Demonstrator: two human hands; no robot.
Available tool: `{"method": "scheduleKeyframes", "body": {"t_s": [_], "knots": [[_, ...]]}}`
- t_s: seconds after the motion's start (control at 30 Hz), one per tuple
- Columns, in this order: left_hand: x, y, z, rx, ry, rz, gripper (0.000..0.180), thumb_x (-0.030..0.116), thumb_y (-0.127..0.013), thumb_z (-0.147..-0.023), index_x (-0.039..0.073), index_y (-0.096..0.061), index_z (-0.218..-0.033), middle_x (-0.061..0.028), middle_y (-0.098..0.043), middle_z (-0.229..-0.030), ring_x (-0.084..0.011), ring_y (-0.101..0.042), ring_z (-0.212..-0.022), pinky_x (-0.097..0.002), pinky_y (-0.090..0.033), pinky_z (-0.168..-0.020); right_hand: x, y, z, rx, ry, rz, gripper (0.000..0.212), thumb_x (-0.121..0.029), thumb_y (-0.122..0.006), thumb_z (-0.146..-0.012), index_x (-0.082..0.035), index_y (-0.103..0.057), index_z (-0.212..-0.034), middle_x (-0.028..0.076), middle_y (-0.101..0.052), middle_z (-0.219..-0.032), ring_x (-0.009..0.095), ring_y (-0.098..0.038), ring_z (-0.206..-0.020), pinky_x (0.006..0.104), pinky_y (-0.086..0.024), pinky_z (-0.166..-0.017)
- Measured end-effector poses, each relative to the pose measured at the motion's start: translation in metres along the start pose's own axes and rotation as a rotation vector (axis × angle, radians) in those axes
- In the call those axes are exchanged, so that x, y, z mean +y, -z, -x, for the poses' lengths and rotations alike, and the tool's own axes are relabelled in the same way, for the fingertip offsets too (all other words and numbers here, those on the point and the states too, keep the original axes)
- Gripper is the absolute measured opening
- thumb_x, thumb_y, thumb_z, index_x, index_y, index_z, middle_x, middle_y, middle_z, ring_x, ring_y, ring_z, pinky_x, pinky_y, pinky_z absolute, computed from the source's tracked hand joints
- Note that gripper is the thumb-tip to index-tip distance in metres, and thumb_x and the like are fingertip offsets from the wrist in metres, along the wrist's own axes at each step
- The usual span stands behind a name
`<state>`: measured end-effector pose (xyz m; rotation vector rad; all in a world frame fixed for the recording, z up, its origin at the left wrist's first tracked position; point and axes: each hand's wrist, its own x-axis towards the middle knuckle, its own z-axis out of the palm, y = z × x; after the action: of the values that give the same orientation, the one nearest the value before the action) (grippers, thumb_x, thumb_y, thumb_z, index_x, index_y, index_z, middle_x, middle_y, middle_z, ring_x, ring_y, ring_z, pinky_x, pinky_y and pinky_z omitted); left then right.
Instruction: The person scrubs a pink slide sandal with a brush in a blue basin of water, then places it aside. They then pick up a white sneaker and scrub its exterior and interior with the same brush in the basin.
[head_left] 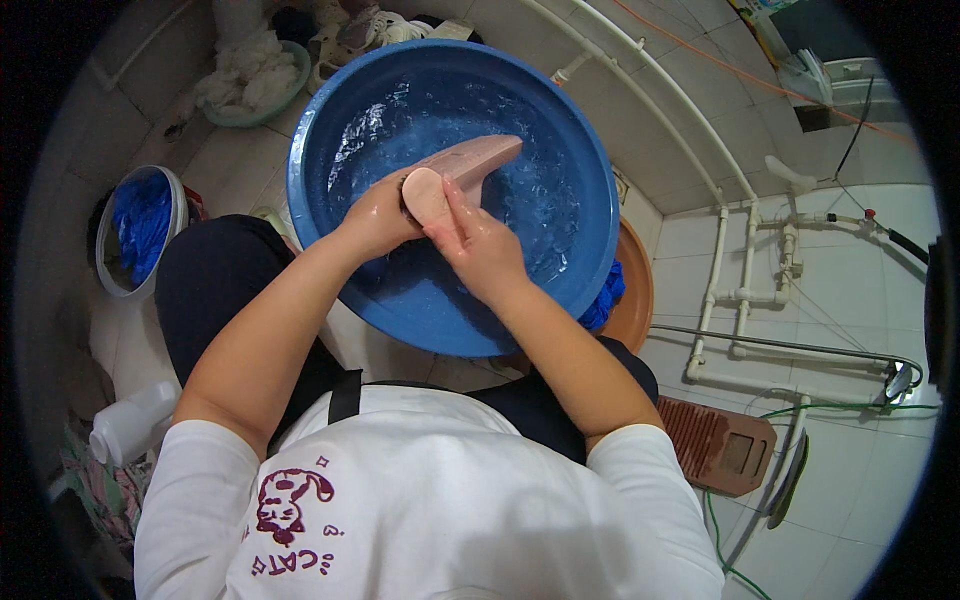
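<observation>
Over the large blue basin (300, 190) of water, my left hand (378, 218) grips a wet pale-pink slipper (478, 155), its far end pointing away to the right. My right hand (485, 250) is closed round a scrubbing brush with a rounded pink back (428, 196). Dark bristles show along the brush's left edge, close against my left hand and the slipper's near end. Fingers and brush hide that near part of the slipper. Rippled water lies below both hands.
A white bucket (181, 215) with blue cloth stands at the left, a white plastic bottle (135, 422) nearer me. A green basin (290, 85) holds whitish material. Right of me are an orange-brown basin (637, 290), a brown washboard (718, 445) and white wall pipes (708, 310).
</observation>
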<state>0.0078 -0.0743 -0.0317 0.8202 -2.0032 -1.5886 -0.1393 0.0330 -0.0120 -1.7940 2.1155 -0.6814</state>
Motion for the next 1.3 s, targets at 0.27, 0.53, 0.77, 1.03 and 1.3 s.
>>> {"method": "scheduleKeyframes", "body": {"t_s": [0.27, 0.53, 0.77, 1.03, 1.3], "knots": [[0.025, 0.008, 0.005, -0.016, 0.219, 0.686, 0.063, 0.014, -0.068, -0.073, 0.003, -0.044, -0.130, -0.0146, -0.054, -0.115, -0.0216, -0.055, -0.100, -0.0324, -0.047, -0.081, 0.189, -0.003, -0.020, 0.105, -0.589, -0.115, 0.065, -0.049, -0.047, -0.085, -0.005, -0.041, -0.133, 0.023, -0.045, -0.131, 0.036, -0.043, -0.121, 0.0366, -0.035, -0.099], [0.026, 0.009, 0.001, 0.004, 0.241, 0.546, 0.056, 0.014, -0.061, -0.075, 0.004, -0.047, -0.129, -0.0147, -0.053, -0.120, -0.0241, -0.052, -0.108, -0.0339, -0.041, -0.093, 0.177, -0.007, -0.031, 0.084, -0.571, -0.308, 0.059, -0.037, -0.054, -0.087, -0.002, -0.041, -0.132, 0.020, -0.043, -0.134, 0.031, -0.043, -0.123, 0.0335, -0.033, -0.101], [0.022, 0.009, -0.001, -0.025, 0.270, 0.493, 0.057, 0.014, -0.059, -0.074, 0.004, -0.048, -0.128, -0.0150, -0.053, -0.121, -0.0238, -0.052, -0.109, -0.0328, -0.042, -0.092, 0.026, 0.037, -0.022, 0.180, 0.004, -0.156, 0.050, -0.039, -0.052, -0.088, -0.012, -0.047, -0.130, 0.023, -0.053, -0.121, 0.034, -0.053, -0.111, 0.0350, -0.042, -0.092], [0.030, 0.021, 0.001, 0.022, 0.479, 0.988, 0.044, 0.022, -0.054, -0.082, 0.006, -0.050, -0.123, -0.0136, -0.057, -0.115, -0.0240, -0.055, -0.106, -0.0376, -0.043, -0.091, 0.168, 0.015, -0.009, 0.046, -0.552, 0.033, 0.059, -0.033, -0.056, -0.085, -0.006, -0.038, -0.134, 0.021, -0.054, -0.121, 0.032, -0.053, -0.111, 0.0343, -0.040, -0.093], [0.027, 0.021, 0.004, -0.046, 0.647, 0.141, 0.037, 0.029, -0.051, -0.081, 0.004, -0.057, -0.109, -0.0137, -0.062, -0.102, -0.0267, -0.060, -0.087, -0.0364, -0.046, -0.074, 0.148, -0.002, -0.009, 0.089, -0.611, -0.500, 0.069, -0.037, -0.063, -0.080, -0.003, -0.037, -0.134, 0.017, -0.050, -0.122, 0.028, -0.050, -0.105, 0.0334, -0.041, -0.087]]}}
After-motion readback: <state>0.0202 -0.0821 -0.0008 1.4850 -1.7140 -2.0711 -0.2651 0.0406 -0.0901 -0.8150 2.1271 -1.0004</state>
